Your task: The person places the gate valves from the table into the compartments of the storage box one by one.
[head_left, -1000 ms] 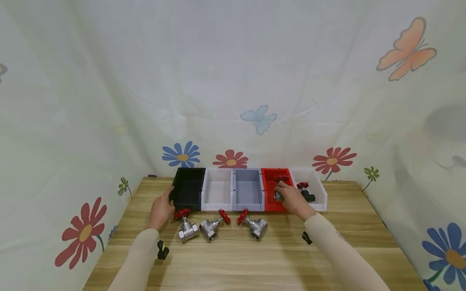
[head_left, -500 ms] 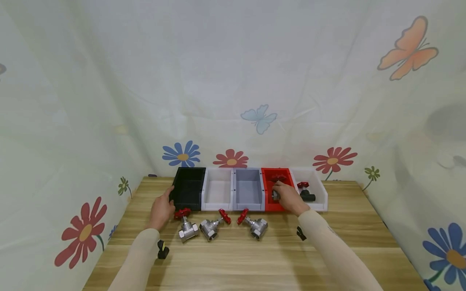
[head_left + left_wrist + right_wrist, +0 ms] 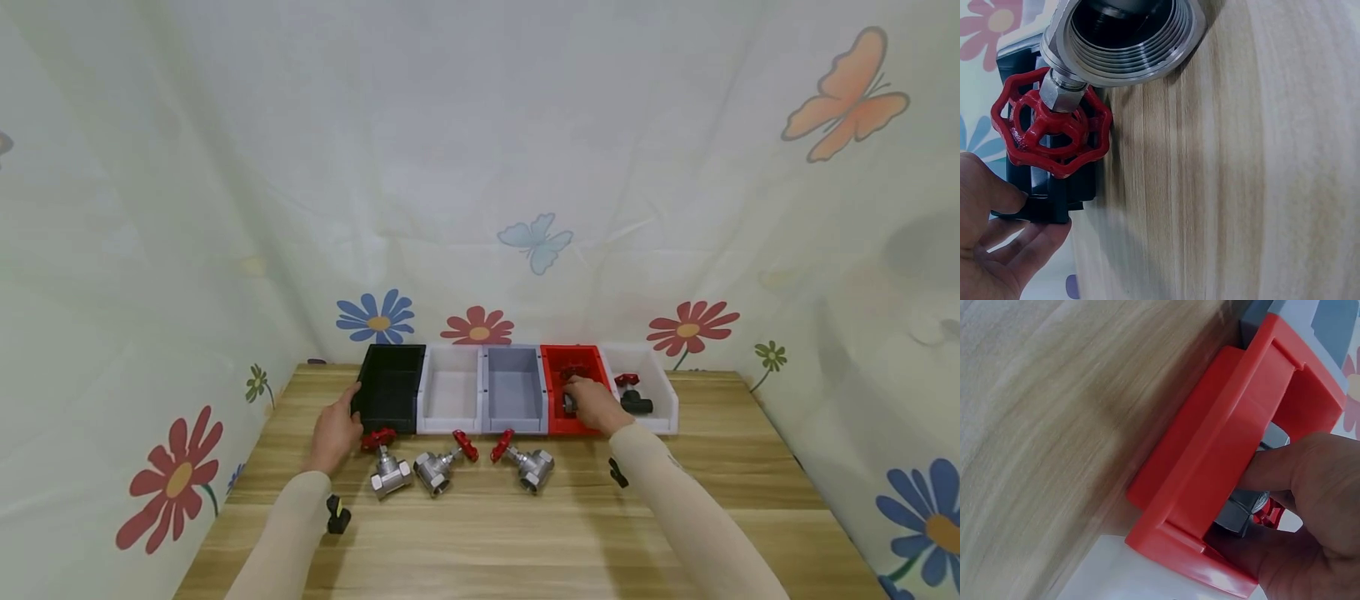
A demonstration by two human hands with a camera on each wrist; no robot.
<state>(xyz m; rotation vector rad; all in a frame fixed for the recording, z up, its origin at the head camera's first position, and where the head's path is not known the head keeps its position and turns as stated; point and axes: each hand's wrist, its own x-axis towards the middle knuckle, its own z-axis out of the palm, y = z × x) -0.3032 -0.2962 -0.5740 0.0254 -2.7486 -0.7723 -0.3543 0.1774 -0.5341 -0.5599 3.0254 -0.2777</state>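
My right hand [image 3: 596, 406] reaches down into the red bin [image 3: 1210, 437] and holds a metal valve [image 3: 1238, 512] by its body, thumb on one side and fingers on the other. The valve's red handwheel [image 3: 574, 371] points to the bin's back; part of the body is hidden by the hand. At the far left, my left hand [image 3: 335, 433] pinches the side wall of the black bin [image 3: 1054, 209] between thumb and fingers. Right in front of that bin lies a silver valve [image 3: 391, 477] with a red handwheel [image 3: 1054, 128].
Two more silver valves, one left [image 3: 433, 473] and one right [image 3: 534, 469], lie before the middle bins. Between black and red stand a white bin [image 3: 450, 425] and a grey bin [image 3: 514, 425]. The rightmost white bin [image 3: 670, 417] contains a dark valve [image 3: 637, 403]. A patterned curtain [image 3: 480, 167] hangs behind.
My right hand has shifted slightly left within the red bin, still holding the valve. My left hand keeps its place on the black bin.
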